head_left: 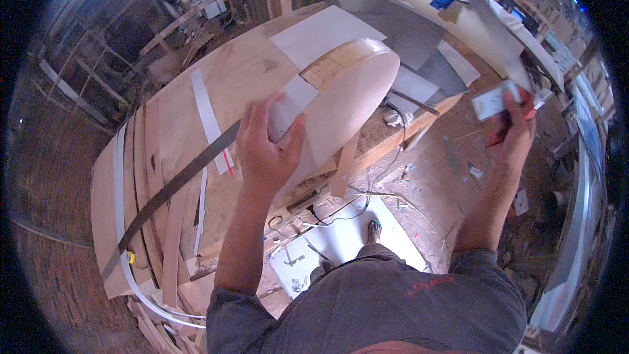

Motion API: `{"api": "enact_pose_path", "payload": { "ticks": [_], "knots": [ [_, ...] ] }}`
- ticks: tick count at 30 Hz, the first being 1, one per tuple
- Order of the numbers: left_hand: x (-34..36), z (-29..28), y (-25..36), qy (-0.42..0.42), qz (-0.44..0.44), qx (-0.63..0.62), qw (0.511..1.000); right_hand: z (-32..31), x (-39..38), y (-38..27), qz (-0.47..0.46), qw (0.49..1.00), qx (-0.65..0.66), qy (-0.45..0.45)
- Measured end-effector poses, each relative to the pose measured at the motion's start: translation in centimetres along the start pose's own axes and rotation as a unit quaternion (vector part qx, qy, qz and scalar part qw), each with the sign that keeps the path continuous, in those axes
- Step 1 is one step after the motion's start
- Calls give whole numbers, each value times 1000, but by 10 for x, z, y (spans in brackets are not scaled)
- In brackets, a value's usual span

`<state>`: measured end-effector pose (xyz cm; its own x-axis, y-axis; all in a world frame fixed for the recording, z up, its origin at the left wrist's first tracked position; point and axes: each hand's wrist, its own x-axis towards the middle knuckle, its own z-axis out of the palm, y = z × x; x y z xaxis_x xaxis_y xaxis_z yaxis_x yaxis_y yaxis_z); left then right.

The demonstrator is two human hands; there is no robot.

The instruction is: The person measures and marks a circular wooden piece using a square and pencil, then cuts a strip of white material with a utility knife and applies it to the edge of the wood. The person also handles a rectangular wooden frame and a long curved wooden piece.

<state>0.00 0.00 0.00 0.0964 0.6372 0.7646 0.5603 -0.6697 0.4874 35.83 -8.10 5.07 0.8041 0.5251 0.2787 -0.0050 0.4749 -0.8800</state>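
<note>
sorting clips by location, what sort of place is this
Likely a woodworking shop: there's a round-ended board, plus wood strips on a big worktable.

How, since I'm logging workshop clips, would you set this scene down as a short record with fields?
Left hand: grips pale rectangular piece by rounded-end wooden board; contact unclear
Right hand: grips whitish rectangular piece, apart from board
Dark strip: slants across wooden worktop to left hand
Blurred: grey strip above right hand
Floor: white panel below worktop
</note>
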Motion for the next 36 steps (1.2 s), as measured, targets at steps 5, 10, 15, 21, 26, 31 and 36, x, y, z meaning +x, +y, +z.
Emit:
{"api": "enact_pose_path", "payload": {
  "ticks": [5, 10, 15, 21, 26, 31, 36],
  "knots": [
    [-12, 11, 17, 26, -9, -11, 1000, 10, -80, 13, 104, 979, -63, -166],
    [-17, 24, 34, 20, -52, -34, 998, 48, -123, 45, 180, 944, 59, -271],
    [-15, 25, 45, -7, -75, -29, 997, 51, -142, 62, 243, 915, 91, -310],
    [-11, 26, 47, -22, -97, -108, 989, 53, -147, 57, 230, 893, 88, -377],
    [-8, 15, 45, -110, -18, -93, 989, 67, -148, 40, 252, 891, 60, -372],
    [-9, 9, 49, -156, -11, -131, 979, 72, -162, 48, 236, 911, 105, -323],
    [-15, 1, 58, -192, 57, -82, 976, 64, -165, 46, 269, 900, 131, -316]
  ]
}}
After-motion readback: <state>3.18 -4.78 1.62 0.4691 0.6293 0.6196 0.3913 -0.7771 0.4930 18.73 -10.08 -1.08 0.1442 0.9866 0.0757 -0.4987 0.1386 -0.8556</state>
